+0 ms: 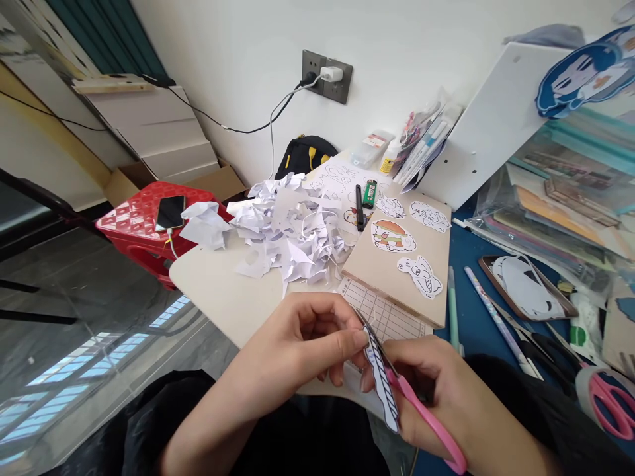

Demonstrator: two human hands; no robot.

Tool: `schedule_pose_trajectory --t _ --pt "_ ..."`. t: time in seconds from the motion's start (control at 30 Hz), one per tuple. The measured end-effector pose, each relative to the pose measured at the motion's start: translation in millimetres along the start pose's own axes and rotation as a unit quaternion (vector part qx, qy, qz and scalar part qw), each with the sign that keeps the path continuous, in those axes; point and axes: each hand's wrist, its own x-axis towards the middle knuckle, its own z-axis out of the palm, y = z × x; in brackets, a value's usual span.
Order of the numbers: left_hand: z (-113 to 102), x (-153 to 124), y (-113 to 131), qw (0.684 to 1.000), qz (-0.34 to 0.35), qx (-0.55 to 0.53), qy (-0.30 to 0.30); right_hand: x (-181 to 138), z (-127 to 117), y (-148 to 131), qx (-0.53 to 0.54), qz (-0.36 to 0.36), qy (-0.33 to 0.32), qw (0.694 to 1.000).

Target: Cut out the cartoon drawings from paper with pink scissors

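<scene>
Between thumb and fingers, my left hand [302, 347] pinches a narrow paper cutout [383, 387] with black line drawing and stripes. My right hand [441, 390] is wrapped round pink-handled scissors [429, 423]. Their blades lie along the cutout's right edge, and I cannot tell whether they touch it. Beyond my hands, a flat tan box [367, 274] bears several paper cutouts, one of them a coloured character [393, 236]. Under my hands lies a sheet with a printed grid [381, 314].
A heap of white paper scraps [297, 228] covers the table's middle. A black utility knife [360, 208] and a green box [370, 194] lie behind. On the right are a tray of cutouts [528, 287] and another pair of pink scissors [610, 403]. A phone [170, 213] rests on a red stool [133, 211].
</scene>
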Motion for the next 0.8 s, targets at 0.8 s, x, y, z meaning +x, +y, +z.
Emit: schedule_pose_trajectory --t 0.8 --pt "11.4 -2.4 -4.7 0.991 0.021 0.108 0.079 2.6 -0.7 -13.5 0.014 0.020 0.025 0.999"
